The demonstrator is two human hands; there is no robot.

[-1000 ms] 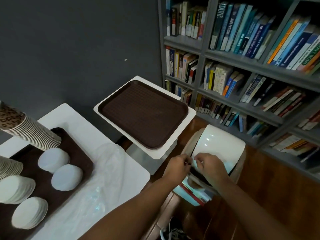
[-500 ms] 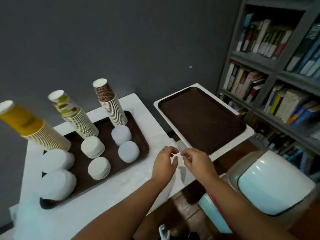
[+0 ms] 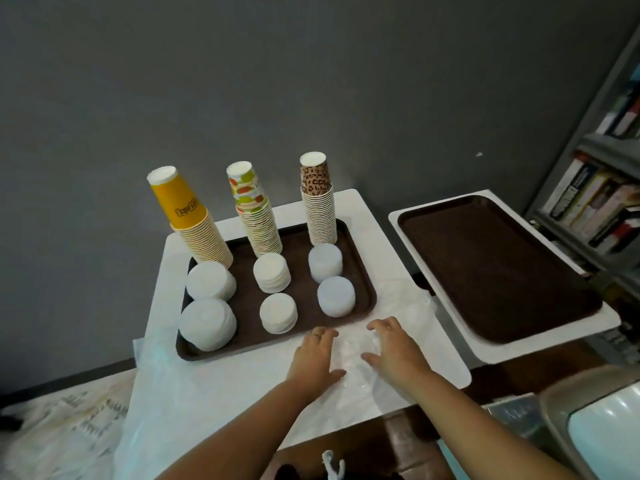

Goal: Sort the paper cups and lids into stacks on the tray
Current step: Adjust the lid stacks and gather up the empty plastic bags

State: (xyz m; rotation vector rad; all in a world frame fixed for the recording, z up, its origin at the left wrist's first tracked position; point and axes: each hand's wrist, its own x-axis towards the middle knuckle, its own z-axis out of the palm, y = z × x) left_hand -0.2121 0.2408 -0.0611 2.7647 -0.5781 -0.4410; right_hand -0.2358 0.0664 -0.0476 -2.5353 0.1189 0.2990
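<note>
A brown tray (image 3: 363, 289) on the white table holds three upside-down cup stacks: yellow (image 3: 192, 216), fruit-patterned (image 3: 256, 216) and leopard-patterned (image 3: 318, 206). In front of them stand several stacks of white lids, among them a large one (image 3: 207, 323), a middle one (image 3: 278, 312) and a translucent one (image 3: 336, 296). My left hand (image 3: 315, 358) and my right hand (image 3: 394, 351) lie flat, fingers spread, on clear plastic wrap (image 3: 353, 355) in front of the tray. Neither hand holds anything.
A second, empty brown tray (image 3: 495, 268) sits on a white stand to the right. A bookshelf (image 3: 602, 188) fills the right edge. A white swing-lid bin (image 3: 602, 434) stands at lower right. Crumpled plastic (image 3: 69, 417) hangs at the lower left.
My view swung left from the bin to the table. Both hands left the bin, came together over the table edge, then spread flat onto the plastic wrap.
</note>
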